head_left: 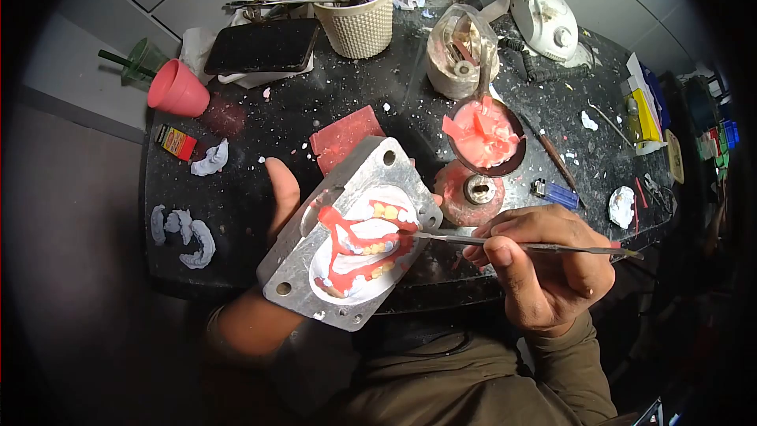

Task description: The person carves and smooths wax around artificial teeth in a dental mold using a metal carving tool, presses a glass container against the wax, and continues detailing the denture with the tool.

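My left hand (pixel 283 194) supports a metal dental flask (pixel 364 162) from beneath, its thumb up at the left side and most fingers hidden. White plaster fills the flask, with red wax and yellowish artificial teeth (pixel 385 211) set in it. Between the fingers and thumb of my right hand (pixel 556 268) is a slim metal wax carver (pixel 544 248). The carver's left tip touches or nearly touches the red wax at the flask's right side. Just behind the flask sits a spirit burner (pixel 479 189), and a pan of pink wax (pixel 485 138) is above it.
A pink wax sheet (pixel 339 136) lies behind the flask. To the right are a blue lighter (pixel 555 193) and a brown-handled tool (pixel 558 159). At the back stand a tool cup (pixel 359 28), a phone (pixel 262 46) and a pink cup (pixel 178 88). Plaster pieces (pixel 199 246) lie left.
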`<state>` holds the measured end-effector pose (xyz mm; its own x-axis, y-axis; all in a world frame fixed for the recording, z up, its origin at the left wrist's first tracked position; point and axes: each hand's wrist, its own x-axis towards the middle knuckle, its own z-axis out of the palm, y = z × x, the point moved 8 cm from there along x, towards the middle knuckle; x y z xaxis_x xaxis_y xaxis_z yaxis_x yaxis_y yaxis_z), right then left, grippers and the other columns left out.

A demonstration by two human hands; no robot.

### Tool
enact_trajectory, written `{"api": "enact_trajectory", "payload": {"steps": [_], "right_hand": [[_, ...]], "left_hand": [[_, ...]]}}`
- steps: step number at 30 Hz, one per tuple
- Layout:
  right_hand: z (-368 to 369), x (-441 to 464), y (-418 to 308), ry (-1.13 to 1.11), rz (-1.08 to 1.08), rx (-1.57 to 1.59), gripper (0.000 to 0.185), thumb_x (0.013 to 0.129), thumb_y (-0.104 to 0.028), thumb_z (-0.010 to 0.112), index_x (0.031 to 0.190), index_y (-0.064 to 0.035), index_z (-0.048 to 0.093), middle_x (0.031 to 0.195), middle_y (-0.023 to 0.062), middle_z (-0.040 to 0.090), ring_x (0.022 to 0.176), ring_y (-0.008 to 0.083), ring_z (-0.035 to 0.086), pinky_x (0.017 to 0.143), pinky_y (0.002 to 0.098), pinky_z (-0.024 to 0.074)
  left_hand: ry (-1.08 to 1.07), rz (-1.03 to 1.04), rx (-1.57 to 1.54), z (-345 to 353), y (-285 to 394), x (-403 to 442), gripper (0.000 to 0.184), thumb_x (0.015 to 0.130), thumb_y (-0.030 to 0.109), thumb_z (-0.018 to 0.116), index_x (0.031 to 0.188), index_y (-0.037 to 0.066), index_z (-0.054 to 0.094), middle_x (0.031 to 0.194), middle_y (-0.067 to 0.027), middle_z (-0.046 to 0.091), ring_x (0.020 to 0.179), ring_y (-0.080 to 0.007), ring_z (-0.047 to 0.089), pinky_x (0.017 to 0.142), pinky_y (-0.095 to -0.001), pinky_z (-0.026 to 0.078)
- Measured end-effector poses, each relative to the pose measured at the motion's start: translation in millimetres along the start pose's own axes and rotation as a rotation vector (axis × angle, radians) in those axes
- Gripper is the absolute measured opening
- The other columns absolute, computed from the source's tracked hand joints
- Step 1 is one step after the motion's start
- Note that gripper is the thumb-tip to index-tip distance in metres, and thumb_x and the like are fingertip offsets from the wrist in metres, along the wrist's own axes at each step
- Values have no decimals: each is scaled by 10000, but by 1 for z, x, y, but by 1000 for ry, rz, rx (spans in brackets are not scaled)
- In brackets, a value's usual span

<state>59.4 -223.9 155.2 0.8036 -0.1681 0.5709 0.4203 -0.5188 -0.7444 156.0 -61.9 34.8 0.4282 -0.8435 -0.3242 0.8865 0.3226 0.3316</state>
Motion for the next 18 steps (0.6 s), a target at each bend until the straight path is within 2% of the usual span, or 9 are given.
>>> {"api": "enact_trajectory", "payload": {"steps": [4,6,10,12,14,16,17,18], "right_hand": [[-3,-1,-4,29,-55,7,192,796,81,866,919,70,718,871,179,783,733,261,771,649,333,617],[-4,-5,2,52,66,-6,198,799,78,865,922,65,711,859,180,781,733,264,772,651,334,618],[-1,-1,1,-3,29,-21,203,801,59,873,909,49,701,836,183,778,723,264,773,654,343,626],[-5,-5,-2,41,-63,-1,179,837,67,837,926,51,682,841,190,776,719,262,777,656,347,635],[-12,-9,0,104,4,87,161,861,72,810,943,59,672,847,191,771,723,265,778,650,356,643],[-22,-16,6,244,61,172,149,922,39,759,998,68,634,801,192,715,703,284,761,611,377,657],[-28,-19,9,316,84,216,148,952,23,733,1026,73,615,778,193,687,692,294,753,592,388,664],[-33,-20,12,341,96,233,133,977,-3,711,1024,70,610,769,198,674,671,286,740,571,375,648]], "left_hand": [[-9,-6,-10,1,0,0,1349,816,1000,382,1665,-33,207,1587,-511,247,1487,-599,360,1229,-662,321],[7,2,6,0,0,0,1352,814,1000,387,1665,-34,205,1589,-511,245,1491,-598,354,1233,-662,313],[-16,-3,-23,1,-1,1,1369,804,1003,413,1664,-42,199,1592,-509,242,1500,-597,338,1239,-662,300],[-11,-7,-22,-1,0,1,1372,800,1000,430,1665,-40,199,1595,-507,239,1502,-600,333,1244,-656,293],[-4,-10,-22,-6,-1,2,1376,797,998,446,1666,-39,199,1598,-505,237,1504,-602,327,1249,-650,287],[-62,-36,-361,-9,-2,4,1369,794,977,501,1685,-1,149,1632,-492,151,1505,-618,305,1148,-732,392],[-61,-34,-360,-9,-1,4,1369,794,977,501,1685,-1,149,1632,-492,151,1505,-618,305,1148,-732,392],[-98,-71,-485,-4,-1,4,1367,792,967,522,1693,23,117,1643,-485,97,1505,-626,293,1056,-768,446]]}}
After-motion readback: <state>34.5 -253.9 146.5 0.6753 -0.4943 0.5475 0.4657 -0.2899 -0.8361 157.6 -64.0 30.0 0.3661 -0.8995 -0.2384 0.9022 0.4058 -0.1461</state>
